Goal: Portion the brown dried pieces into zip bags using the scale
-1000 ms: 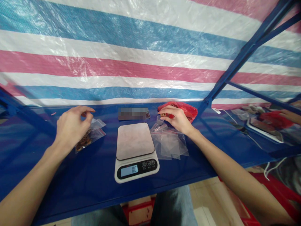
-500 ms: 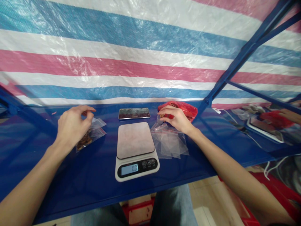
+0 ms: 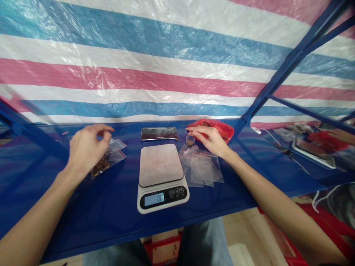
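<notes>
My left hand (image 3: 87, 147) hangs over a clear zip bag (image 3: 101, 165) of brown dried pieces at the left, its thumb and index finger bent with a gap between them and nothing seen in it. At the right, my right hand (image 3: 209, 138) has its fingertips together just above a small clear cup (image 3: 190, 140) with something brown inside. Whether a small piece is pinched there I cannot make out. Behind that hand lies an open red bag (image 3: 226, 130) with brown pieces. A white kitchen scale (image 3: 161, 166) between the hands reads 0.0, its plate bare.
Flat clear zip bags (image 3: 203, 170) lie overlapped right of the scale. A phone (image 3: 159, 133) lies behind it. The blue shelf (image 3: 111, 214) ends near my legs; striped sheeting (image 3: 138, 74) closes the back. Beyond a blue frame bar (image 3: 280, 79), another person's hand (image 3: 342, 136) is near a red bag.
My right thumb and fingertips have closed together and risen slightly off the small cup, which now shows more fully. A small brown bit shows by the phone's right corner. My left hand is nearly still.
</notes>
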Demonstrator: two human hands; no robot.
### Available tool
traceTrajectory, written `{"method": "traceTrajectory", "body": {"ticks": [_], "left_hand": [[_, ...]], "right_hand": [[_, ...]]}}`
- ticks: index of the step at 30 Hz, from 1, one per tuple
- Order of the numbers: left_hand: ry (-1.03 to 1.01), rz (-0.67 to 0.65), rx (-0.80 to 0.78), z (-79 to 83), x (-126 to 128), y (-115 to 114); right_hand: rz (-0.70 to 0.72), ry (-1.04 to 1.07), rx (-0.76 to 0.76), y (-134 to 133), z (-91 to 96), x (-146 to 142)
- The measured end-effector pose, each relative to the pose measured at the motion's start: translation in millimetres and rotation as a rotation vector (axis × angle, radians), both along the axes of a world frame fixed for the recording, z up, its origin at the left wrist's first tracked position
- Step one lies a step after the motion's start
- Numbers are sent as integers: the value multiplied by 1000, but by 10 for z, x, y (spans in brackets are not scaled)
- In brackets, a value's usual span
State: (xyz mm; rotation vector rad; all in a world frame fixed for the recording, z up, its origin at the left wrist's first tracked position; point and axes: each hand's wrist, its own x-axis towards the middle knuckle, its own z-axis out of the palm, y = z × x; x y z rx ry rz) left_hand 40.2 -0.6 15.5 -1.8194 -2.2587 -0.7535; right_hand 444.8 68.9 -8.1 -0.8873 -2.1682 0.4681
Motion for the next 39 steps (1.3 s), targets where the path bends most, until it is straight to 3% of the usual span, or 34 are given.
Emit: {"method": "traceTrajectory", "body": {"ticks": [3,9,17,25,29,33,39], "left_hand": [[0,6,7,-5,-13,0],[-10,17,17,11,-1,-3],[-13,26,-30,0,-25,3],[-6,23,-77,-25,-23,21],[-25,26,-73,-21,-25,12],[-6,35,-67,-25,-45,13],[-8,22,-106,-26,-41,26]], "right_hand": [[-16,16,17,13,-12,9],[-88,-37,199,39,-32,-90],[-242,-532,252,48,-19,-491],[-300,-716,280,81,-48,-754],[-274,-634,283,105,18,-707],[-249,-336,281,165,214,-422],[-104,-164,93,174,293,-107]]}}
